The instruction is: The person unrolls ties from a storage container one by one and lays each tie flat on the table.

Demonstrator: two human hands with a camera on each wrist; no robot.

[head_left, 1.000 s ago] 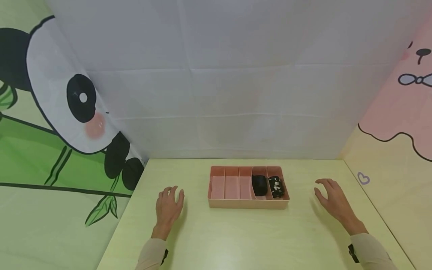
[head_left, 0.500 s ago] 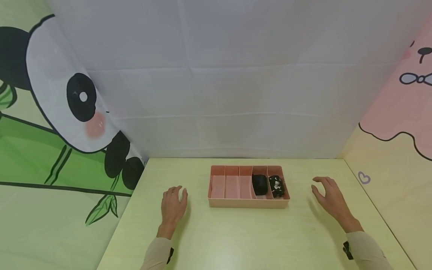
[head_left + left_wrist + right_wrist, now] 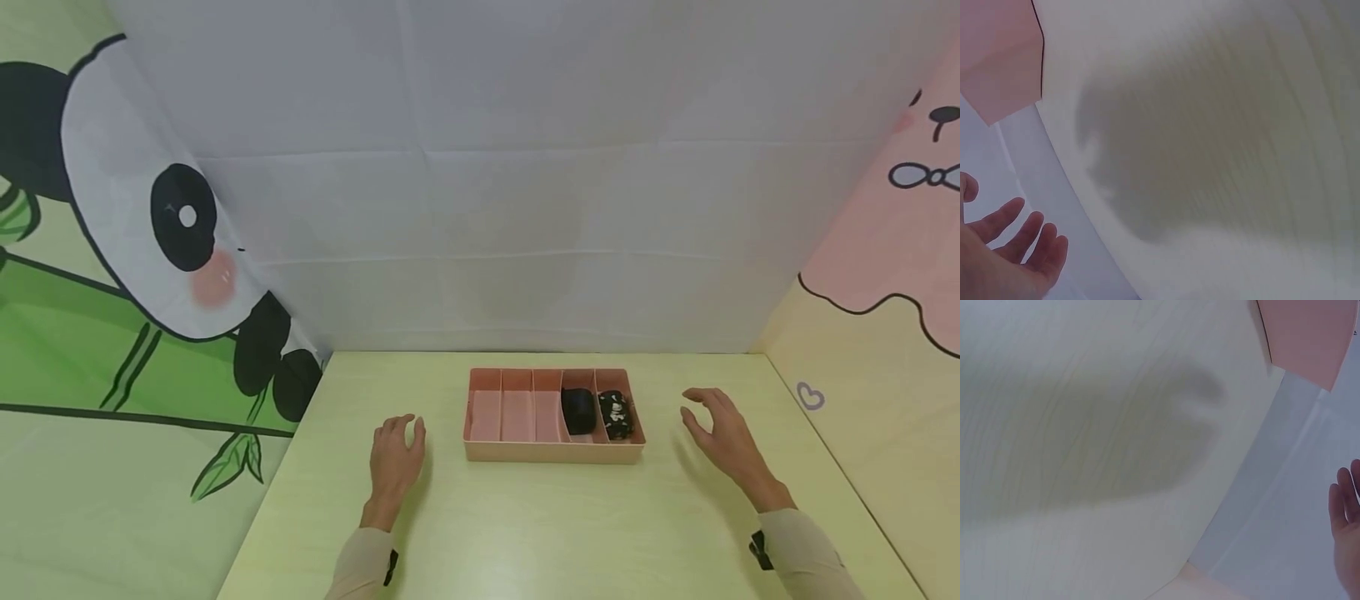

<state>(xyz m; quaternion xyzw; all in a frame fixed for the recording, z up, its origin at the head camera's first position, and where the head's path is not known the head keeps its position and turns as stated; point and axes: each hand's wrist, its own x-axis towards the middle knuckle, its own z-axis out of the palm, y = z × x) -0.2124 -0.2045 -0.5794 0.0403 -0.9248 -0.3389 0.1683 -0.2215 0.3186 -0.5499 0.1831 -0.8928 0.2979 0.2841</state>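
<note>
A pink divided box (image 3: pixel 555 452) sits near the back of the table, its narrow compartments side by side. One compartment, right of the middle, holds a plain black rolled bundle (image 3: pixel 578 411); the rightmost holds a black bundle with a pale pattern (image 3: pixel 616 415). Both look like folded cloth. To the left of the box hovers my left hand (image 3: pixel 397 461), fingers loosely bent, holding nothing. My right hand (image 3: pixel 729 442) is off the box's right side, thumb and fingers apart around air. Each wrist view catches a box corner, the pink side (image 3: pixel 1004 56) and the pink wall (image 3: pixel 1307 337).
The pale wooden table (image 3: pixel 525 533) runs back to a white cloth wall (image 3: pixel 525 208). On the left hangs a panda-printed sheet (image 3: pixel 112 192); on the right stands a pink and yellow printed sheet (image 3: pixel 885 250). Hand shadows fall on the tabletop.
Both hands have drifted inward toward the box, the left one rightward and the right one leftward. The box and the bundles in it have stayed put.
</note>
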